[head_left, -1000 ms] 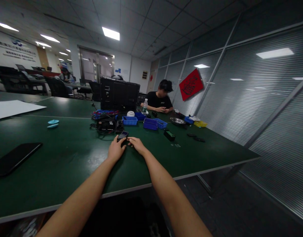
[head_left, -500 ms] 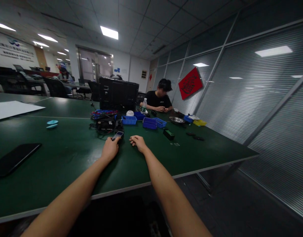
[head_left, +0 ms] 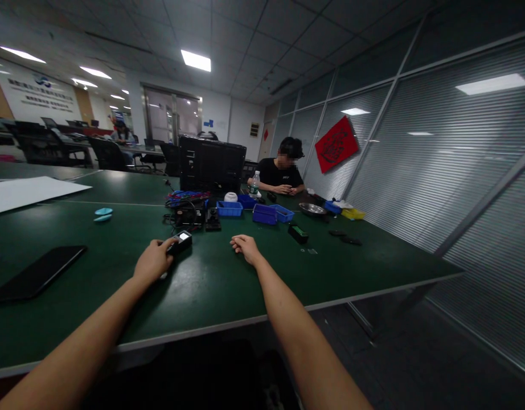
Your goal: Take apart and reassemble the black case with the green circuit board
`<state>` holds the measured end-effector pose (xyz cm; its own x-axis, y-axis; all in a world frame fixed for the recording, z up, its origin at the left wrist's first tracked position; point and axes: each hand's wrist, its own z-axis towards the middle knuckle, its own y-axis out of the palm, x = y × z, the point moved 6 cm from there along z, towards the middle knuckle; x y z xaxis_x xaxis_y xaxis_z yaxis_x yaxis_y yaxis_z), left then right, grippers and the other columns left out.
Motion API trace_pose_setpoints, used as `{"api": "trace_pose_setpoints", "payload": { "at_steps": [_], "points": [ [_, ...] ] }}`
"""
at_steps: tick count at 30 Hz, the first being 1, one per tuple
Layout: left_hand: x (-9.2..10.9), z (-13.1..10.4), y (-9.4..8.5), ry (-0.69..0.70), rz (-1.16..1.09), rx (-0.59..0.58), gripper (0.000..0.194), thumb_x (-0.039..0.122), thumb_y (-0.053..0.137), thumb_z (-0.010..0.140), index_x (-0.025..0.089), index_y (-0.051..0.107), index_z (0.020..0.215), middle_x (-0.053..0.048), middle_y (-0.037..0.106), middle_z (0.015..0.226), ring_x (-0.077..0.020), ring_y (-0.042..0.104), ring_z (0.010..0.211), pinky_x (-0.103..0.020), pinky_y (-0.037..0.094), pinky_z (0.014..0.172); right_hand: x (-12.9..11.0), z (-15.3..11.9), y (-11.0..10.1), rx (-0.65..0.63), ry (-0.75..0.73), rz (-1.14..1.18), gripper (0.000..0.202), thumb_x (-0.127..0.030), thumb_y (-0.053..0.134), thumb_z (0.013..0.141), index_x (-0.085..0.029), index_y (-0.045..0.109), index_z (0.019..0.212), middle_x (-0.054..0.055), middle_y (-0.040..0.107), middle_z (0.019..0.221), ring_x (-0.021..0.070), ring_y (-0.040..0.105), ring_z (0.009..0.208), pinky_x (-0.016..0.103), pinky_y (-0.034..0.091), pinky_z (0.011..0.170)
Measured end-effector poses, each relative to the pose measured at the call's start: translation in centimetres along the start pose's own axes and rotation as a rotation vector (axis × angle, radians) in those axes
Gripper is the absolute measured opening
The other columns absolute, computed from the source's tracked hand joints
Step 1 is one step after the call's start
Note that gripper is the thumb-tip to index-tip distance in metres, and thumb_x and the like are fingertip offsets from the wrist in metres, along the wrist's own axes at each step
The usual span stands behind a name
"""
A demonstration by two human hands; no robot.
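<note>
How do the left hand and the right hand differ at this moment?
The left hand grips a small black device with a lit screen; the right hand holds nothing. The left hand sits nearer the cable bundle; the right hand lies loosely curled, apart from everything. Both rest on the green table.

Both arms reach forward; left hand (head_left: pixel 154 261) has fingers curled closed, right hand (head_left: pixel 246 248) rests loosely curled.

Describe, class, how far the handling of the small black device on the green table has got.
Done: the left hand has closed on the small black device, screen lit. In hand: it sits low over the green table. The right hand rests empty, apart. Left: the blue bins and cables lie untouched.
</note>
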<state>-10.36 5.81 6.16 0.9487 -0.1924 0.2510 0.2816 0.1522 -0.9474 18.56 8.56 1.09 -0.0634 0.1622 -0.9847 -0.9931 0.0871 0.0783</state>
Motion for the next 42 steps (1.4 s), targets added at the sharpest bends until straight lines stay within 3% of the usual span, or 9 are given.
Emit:
{"api": "trace_pose_setpoints", "payload": {
  "at_steps": [4, 10, 18, 22, 27, 31, 37, 42],
  "points": [
    [-1.6, -0.5, -0.5, -0.032, -0.028, -0.067, 0.051, 0.032, 0.043, 0.073, 0.032, 0.042, 0.124, -0.010, 0.046, 0.112, -0.0233, 0.056, 0.090, -0.031, 0.046, 0.071, 0.0, 0.1, 0.0, 0.003, 0.003, -0.006, 0.019, -0.029, 0.061, 0.064, -0.012, 0.059, 0.073, 0.005, 0.061, 0.068, 0.0073, 0.050, 0.051, 0.019, 0.036, 0.043],
    [-4.3, -0.6, -1.5, -0.118, -0.047, -0.066, 0.053, 0.035, 0.043, 0.074, 0.030, 0.040, 0.126, -0.012, 0.047, 0.111, -0.0256, 0.057, 0.087, -0.033, 0.046, 0.069, 0.2, 0.2, 0.0, 0.005, 0.003, -0.003, 0.017, -0.027, 0.060, 0.064, -0.013, 0.059, 0.072, 0.004, 0.061, 0.067, 0.0071, 0.049, 0.050, 0.019, 0.036, 0.043],
    [-8.4, -1.4, -4.3, -0.407, -0.018, 0.003, 0.055, 0.044, 0.032, 0.079, 0.026, 0.033, 0.130, -0.016, 0.039, 0.118, -0.0315, 0.050, 0.101, -0.036, 0.046, 0.068, 0.1, 0.1, 0.0, -0.001, -0.005, -0.017, 0.017, -0.027, 0.059, 0.065, -0.012, 0.059, 0.074, 0.004, 0.061, 0.068, 0.0068, 0.049, 0.049, 0.019, 0.035, 0.042],
    [-9.9, -2.1, -5.4, -0.526, 0.031, 0.123, 0.059, 0.048, 0.029, 0.079, 0.021, 0.029, 0.131, -0.019, 0.040, 0.119, -0.0338, 0.048, 0.103, -0.039, 0.044, 0.071, 0.0, 0.0, 0.1, -0.007, -0.011, -0.019, 0.018, -0.028, 0.060, 0.065, -0.012, 0.059, 0.073, 0.004, 0.061, 0.067, 0.0067, 0.049, 0.049, 0.018, 0.036, 0.042],
    [-10.4, -2.5, -5.6, -0.553, 0.071, 0.238, 0.063, 0.047, 0.028, 0.080, 0.008, 0.025, 0.129, -0.024, 0.042, 0.118, -0.0353, 0.045, 0.104, -0.040, 0.043, 0.072, 0.1, 0.1, 0.0, -0.008, -0.007, -0.024, 0.019, -0.030, 0.060, 0.065, -0.013, 0.059, 0.074, 0.005, 0.061, 0.069, 0.0067, 0.050, 0.050, 0.018, 0.036, 0.042],
    [-11.2, -1.8, -5.1, -0.562, 0.089, 0.270, 0.068, 0.049, 0.031, 0.078, 0.004, 0.021, 0.128, -0.024, 0.045, 0.117, -0.0335, 0.046, 0.103, -0.039, 0.043, 0.069, 0.2, 0.1, 0.0, -0.008, -0.010, -0.033, 0.021, -0.031, 0.061, 0.065, -0.013, 0.059, 0.074, 0.004, 0.061, 0.068, 0.0066, 0.049, 0.051, 0.018, 0.036, 0.043],
    [-11.9, -0.6, -3.9, -0.538, 0.121, 0.076, 0.051, 0.046, 0.027, 0.080, 0.007, 0.042, 0.110, -0.018, 0.056, 0.105, -0.0276, 0.054, 0.092, -0.033, 0.044, 0.064, 0.2, 0.1, 0.0, -0.010, -0.012, -0.040, 0.019, -0.029, 0.060, 0.066, -0.012, 0.060, 0.074, 0.005, 0.061, 0.069, 0.0066, 0.049, 0.050, 0.019, 0.036, 0.043],
    [-9.5, -0.5, -3.9, -0.397, 0.113, -0.001, 0.049, 0.046, 0.029, 0.080, 0.007, 0.045, 0.104, -0.017, 0.058, 0.100, -0.0263, 0.057, 0.087, -0.031, 0.043, 0.062, 0.2, 0.1, 0.1, -0.001, -0.018, -0.038, 0.018, -0.028, 0.059, 0.066, -0.012, 0.059, 0.074, 0.004, 0.061, 0.068, 0.0067, 0.049, 0.049, 0.018, 0.035, 0.042]
  ]
}}
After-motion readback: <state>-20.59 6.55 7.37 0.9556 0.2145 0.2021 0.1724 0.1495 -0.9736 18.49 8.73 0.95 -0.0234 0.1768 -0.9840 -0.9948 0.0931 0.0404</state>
